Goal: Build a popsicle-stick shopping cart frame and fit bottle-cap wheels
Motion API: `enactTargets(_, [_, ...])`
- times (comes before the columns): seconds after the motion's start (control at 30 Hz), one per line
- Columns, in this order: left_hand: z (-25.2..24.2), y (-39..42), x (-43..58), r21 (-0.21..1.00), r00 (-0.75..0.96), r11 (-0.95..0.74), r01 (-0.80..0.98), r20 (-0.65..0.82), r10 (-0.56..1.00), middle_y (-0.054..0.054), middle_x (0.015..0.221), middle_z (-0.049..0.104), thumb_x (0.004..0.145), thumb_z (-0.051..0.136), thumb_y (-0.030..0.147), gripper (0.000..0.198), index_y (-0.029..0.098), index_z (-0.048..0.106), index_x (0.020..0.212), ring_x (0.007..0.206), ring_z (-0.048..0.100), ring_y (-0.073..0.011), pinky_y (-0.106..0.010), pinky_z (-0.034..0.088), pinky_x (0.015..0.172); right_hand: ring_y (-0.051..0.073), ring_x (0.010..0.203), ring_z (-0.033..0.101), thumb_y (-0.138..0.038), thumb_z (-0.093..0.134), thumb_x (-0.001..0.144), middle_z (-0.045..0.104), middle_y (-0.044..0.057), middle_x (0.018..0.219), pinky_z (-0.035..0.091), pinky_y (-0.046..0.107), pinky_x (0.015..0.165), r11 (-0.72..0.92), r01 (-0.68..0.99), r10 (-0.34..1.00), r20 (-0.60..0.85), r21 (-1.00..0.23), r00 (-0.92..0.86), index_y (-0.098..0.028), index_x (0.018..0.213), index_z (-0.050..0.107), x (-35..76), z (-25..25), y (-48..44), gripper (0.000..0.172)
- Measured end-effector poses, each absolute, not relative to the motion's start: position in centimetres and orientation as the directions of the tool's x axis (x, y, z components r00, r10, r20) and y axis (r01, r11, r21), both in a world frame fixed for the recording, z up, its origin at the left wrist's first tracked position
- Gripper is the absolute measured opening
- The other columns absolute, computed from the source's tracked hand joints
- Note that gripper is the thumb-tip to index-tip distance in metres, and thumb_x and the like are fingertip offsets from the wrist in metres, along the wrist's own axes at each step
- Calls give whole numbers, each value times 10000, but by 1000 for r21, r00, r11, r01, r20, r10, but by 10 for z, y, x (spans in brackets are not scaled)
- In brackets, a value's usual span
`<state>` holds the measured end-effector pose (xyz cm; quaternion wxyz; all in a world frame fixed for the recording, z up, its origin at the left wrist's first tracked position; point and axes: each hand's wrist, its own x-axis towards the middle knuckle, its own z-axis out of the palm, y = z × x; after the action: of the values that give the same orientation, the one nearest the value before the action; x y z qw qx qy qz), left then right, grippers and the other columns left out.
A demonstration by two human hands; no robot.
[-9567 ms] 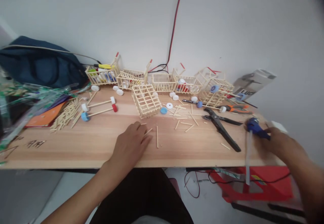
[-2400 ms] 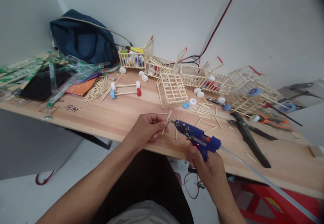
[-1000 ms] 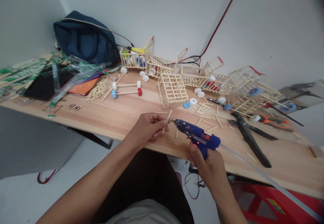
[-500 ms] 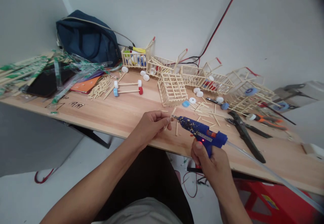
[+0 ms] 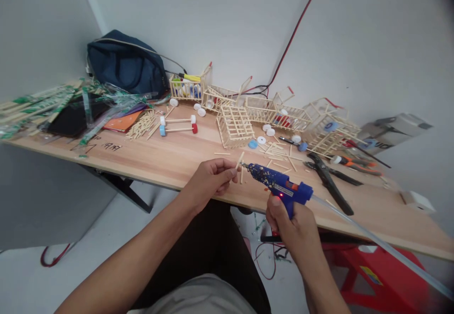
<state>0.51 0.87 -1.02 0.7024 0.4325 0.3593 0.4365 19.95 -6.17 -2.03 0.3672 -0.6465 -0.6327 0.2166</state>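
Observation:
My right hand is wrapped round the handle of a blue hot glue gun, whose red light is lit. A long clear glue stick trails from its back end. Between the thumb and fingers of my left hand is a short wooden stick, tilted upward. The gun's nozzle is at this stick; whether they touch I cannot tell. Just beyond my hands stands a small wooden stick basket with a grid of slats facing up.
Along the wall stand several wooden stick carts. Two wheel axles lie left of the basket, near a pile of cut sticks. Loose sticks, bottle-cap wheels, black cutters and orange-handled pliers lie to the right. A blue bag sits at back left.
The view has shifted slightly. The stick in my left hand now shows more clearly, angled up at the nozzle. Both hands keep their hold.

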Motion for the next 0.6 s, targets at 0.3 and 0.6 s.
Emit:
enactTargets(0.3, [-1,5,21,929,384,215,-302,-88,919,22,672,567,733,715,313,251,104,596,807,411,320,4,-169,168,409,117,416,426,-620,389,880,459,-8,430,327,248,457,38,675,965,203,-737,168,-203,511,437,211,-15,-71,558])
enactTargets(0.6, [-2,13,28,941,371,204,-268,-94,924,19,684,569,743,718,335,270,102,621,840,432,306,1,-172,176,418,106,392,379,-620,405,868,432,-16,414,302,242,433,34,656,959,210,-754,192,-209,508,445,214,-11,-65,547])
